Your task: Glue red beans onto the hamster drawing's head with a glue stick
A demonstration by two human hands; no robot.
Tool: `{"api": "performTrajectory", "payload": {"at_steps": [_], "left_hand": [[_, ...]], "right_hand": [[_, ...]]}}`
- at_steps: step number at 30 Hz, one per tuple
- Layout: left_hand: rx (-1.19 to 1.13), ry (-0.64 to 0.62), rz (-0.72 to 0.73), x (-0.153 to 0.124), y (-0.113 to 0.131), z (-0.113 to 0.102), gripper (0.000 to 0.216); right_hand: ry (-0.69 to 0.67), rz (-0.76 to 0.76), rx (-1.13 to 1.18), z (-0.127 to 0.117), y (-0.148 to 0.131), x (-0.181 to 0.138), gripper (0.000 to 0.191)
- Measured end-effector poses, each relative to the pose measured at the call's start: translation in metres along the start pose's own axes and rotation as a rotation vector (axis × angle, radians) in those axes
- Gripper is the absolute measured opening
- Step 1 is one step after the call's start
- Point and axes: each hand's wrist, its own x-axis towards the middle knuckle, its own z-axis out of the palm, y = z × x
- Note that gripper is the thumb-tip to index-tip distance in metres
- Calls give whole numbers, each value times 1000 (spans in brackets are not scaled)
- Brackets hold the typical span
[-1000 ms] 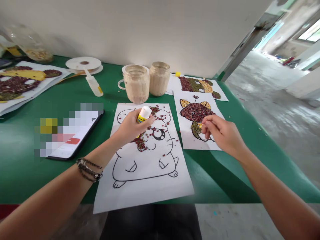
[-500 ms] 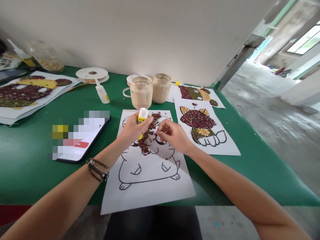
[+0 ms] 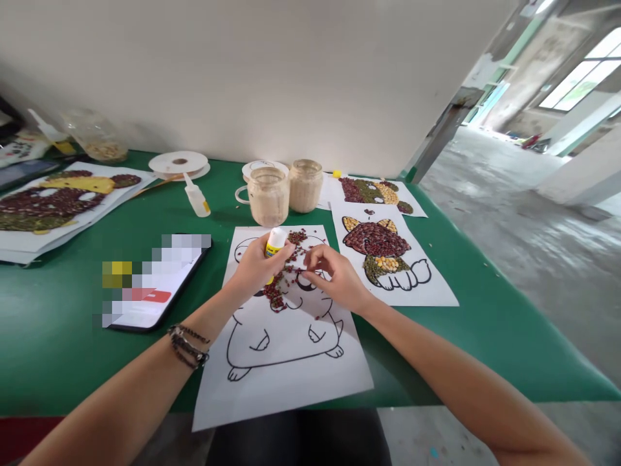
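Note:
My left hand (image 3: 259,264) is wrapped round a glue stick (image 3: 276,239) with a white cap end and yellow label, held upright above the drawing sheet (image 3: 286,382). The sheet carries a black outline of a round, whiskered animal. Small red and green beans (image 3: 275,294) lie loosely scattered over its face, partly behind my left hand. Just right of these beans, my right hand (image 3: 334,275) hovers low over the drawn eye, thumb and index finger curled together in a pinch. Whatever may be between those fingertips is too small to make out.
A phone (image 3: 160,285) lies on the left. Behind the sheet stand two cloudy jars (image 3: 268,197), a glue bottle (image 3: 196,197) and a ribbon spool (image 3: 178,163). A bean-covered fox picture (image 3: 427,294) is on the right; another bean picture (image 3: 63,200) lies far left.
The view has tilted up slightly, so the table things sit lower in the picture. Both hands stay nearly in place over the sheet; the right fingers have shifted a little.

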Motion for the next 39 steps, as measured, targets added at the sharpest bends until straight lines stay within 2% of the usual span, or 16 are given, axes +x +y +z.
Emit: {"api": "performTrajectory", "payload": {"at_steps": [4, 8, 10, 12, 14, 18, 21, 25, 26, 29, 32, 36, 39], "left_hand": [[35, 13, -6, 1, 2, 1, 18], [84, 19, 12, 1, 0, 1, 20], [114, 28, 30, 2, -2, 0, 21], [132, 31, 56, 2, -4, -1, 21], [140, 27, 72, 2, -4, -1, 21], [152, 43, 93, 1, -4, -1, 21], [177, 36, 99, 1, -3, -2, 21], [198, 32, 113, 3, -5, -4, 21], [201, 40, 113, 3, -5, -4, 21], [231, 57, 114, 3, -5, -4, 21], [266, 53, 135, 2, -4, -3, 22], [281, 40, 154, 1, -3, -3, 21], [286, 47, 146, 0, -3, -3, 21]], "right_hand": [[-107, 151, 100, -2, -4, -4, 12], [-1, 217, 178, -6, -2, -4, 13], [44, 247, 184, -9, 0, -1, 23], [20, 279, 159, -12, 1, 2, 34], [-14, 264, 131, -14, 0, 4, 36], [-19, 169, 126, -17, -6, 3, 15], [-92, 255, 139, -18, -8, 1, 18], [-125, 306, 180, -18, -4, 0, 41], [-138, 288, 181, -18, -3, 1, 41], [-186, 232, 150, -20, -1, 2, 22], [-233, 323, 100, -20, -3, 1, 20], [-219, 403, 174, -18, -3, 1, 37], [-188, 363, 229, -21, -1, 3, 38]]}}
